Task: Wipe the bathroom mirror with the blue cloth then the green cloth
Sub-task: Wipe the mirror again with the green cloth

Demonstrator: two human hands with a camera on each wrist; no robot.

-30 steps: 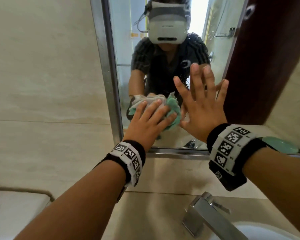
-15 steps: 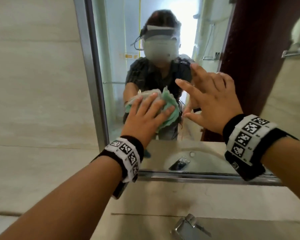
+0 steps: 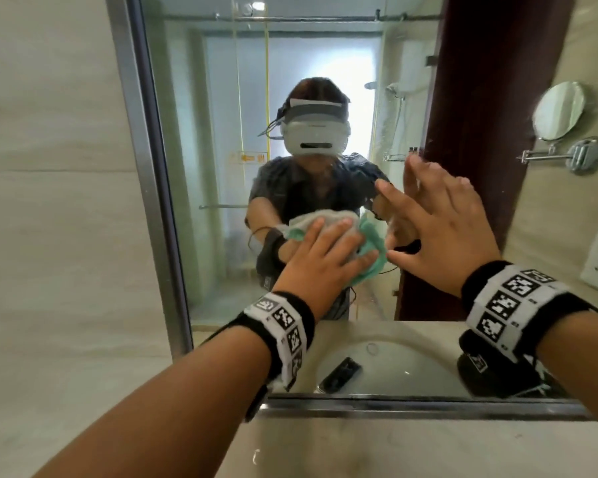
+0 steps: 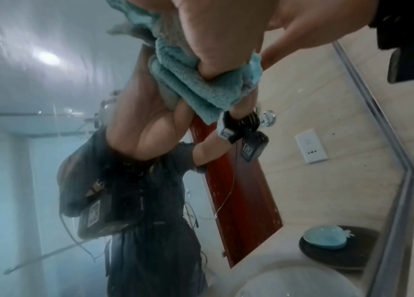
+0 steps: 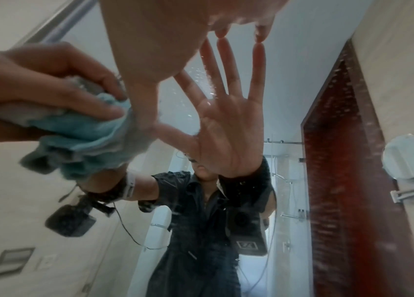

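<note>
My left hand (image 3: 320, 257) grips the green cloth (image 3: 372, 236) against the mirror (image 3: 221, 98), open glass above; the right wrist view shows my right hand (image 5: 162, 40) spread wide, fingertips (image 5: 222, 33) touching glass

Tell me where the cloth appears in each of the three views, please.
Head view: cloth at centre, under the left hand.
Left wrist view: cloth at top centre.
Right wrist view: cloth at middle left.
Shared landmark: the red door reflected in the mirror.

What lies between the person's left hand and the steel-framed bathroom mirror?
A bunched blue-green and grey cloth, which the left hand presses on the mirror; the head view shows it.
</note>
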